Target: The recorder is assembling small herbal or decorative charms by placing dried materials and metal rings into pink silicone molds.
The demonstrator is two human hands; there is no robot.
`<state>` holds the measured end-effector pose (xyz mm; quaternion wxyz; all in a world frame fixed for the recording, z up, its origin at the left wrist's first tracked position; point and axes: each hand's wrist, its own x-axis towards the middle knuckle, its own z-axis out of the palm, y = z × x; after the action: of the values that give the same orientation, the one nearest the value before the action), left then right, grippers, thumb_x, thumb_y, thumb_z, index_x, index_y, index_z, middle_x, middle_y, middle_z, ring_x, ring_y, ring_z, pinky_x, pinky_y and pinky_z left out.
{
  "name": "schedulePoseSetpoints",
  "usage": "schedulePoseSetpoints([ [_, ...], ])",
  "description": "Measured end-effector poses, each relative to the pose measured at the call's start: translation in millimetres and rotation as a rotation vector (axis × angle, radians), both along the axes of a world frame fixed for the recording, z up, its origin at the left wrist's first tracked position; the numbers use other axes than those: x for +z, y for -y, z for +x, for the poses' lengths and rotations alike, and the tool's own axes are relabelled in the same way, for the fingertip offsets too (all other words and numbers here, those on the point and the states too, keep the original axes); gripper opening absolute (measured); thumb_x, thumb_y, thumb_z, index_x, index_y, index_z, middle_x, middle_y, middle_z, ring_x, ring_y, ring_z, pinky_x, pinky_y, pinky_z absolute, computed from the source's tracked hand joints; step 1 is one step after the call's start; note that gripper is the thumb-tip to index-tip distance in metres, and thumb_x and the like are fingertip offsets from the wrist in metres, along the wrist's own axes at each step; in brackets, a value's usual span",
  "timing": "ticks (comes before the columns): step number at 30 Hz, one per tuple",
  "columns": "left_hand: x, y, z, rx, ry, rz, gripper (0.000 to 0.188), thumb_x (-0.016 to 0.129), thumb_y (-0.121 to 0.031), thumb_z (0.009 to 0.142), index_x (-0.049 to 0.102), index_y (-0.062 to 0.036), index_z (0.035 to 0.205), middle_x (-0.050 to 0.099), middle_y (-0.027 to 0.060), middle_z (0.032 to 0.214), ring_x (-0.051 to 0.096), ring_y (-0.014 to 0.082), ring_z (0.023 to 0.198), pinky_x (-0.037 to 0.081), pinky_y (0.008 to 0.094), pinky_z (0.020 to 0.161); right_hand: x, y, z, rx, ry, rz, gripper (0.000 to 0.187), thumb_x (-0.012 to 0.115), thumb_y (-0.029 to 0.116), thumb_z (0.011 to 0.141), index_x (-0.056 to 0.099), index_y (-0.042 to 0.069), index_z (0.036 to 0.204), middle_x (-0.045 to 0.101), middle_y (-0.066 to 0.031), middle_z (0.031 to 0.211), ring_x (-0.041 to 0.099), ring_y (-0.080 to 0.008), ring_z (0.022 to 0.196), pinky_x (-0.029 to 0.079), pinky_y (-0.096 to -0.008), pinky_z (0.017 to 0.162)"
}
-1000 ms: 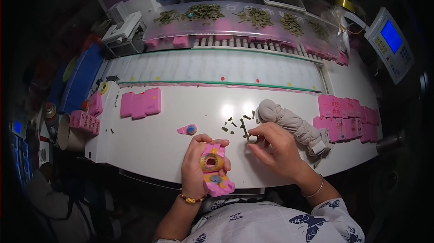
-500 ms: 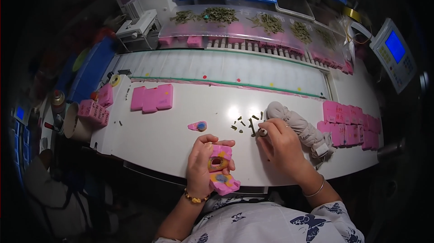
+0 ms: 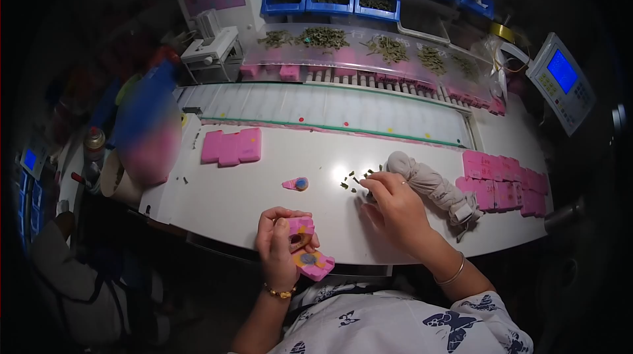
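Change noted: the left hand has turned its pink block with a yellow-rimmed round opening, so the opening faces the camera less squarely and its contents cannot be verified. The hand is curled firmly around this block, near the surface's near edge. A pink angular piece with a blue-grey patch hangs below; any joint is hidden.

The right hand has moved over the short dark-green stem pieces, covering part of the group. Its fingers are bent, tips close together; a small greyish shape shows beneath, but whether it is gripped cannot be told. A grey tied cloth bundle lies just right.

Containers: the lower row of blue plastic open-fronted bins, far side, holds green plant matter in at least two. The translucent plastic tray nearer carries separate heaps of dried green stems. The beige cylindrical container at left has contents not visible.
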<state>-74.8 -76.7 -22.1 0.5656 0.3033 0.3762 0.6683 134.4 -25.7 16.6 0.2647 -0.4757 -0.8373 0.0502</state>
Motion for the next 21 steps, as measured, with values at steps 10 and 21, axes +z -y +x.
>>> schedulePoseSetpoints([
  [10,6.7,-4.3,-2.3,0.023,0.046,-0.072,0.020,0.030,-0.023,0.100,0.038,-0.0068,0.107,0.060,0.0202,0.104,0.057,0.0215,0.054,0.044,0.0278,0.045,6.5,13.6,-37.8,0.183,-0.085,0.001,0.034,0.068,0.004,0.076,0.058,0.003,0.108,0.058,-0.0122,0.104,0.059,-0.0293,0.093,0.051,-0.0373,0.073],
  [21,5.8,-8.8,-2.1,-0.037,0.033,-0.097,0.017,0.027,-0.020,0.100,0.036,-0.0067,0.105,0.057,0.0220,0.108,0.057,0.0220,0.055,0.047,0.0272,0.046,-11.5,24.7,-35.7,0.204,-0.209,-0.108,0.030,0.067,0.002,0.077,0.058,0.004,0.106,0.060,-0.0114,0.100,0.061,-0.0286,0.089,0.051,-0.0369,0.072],
])
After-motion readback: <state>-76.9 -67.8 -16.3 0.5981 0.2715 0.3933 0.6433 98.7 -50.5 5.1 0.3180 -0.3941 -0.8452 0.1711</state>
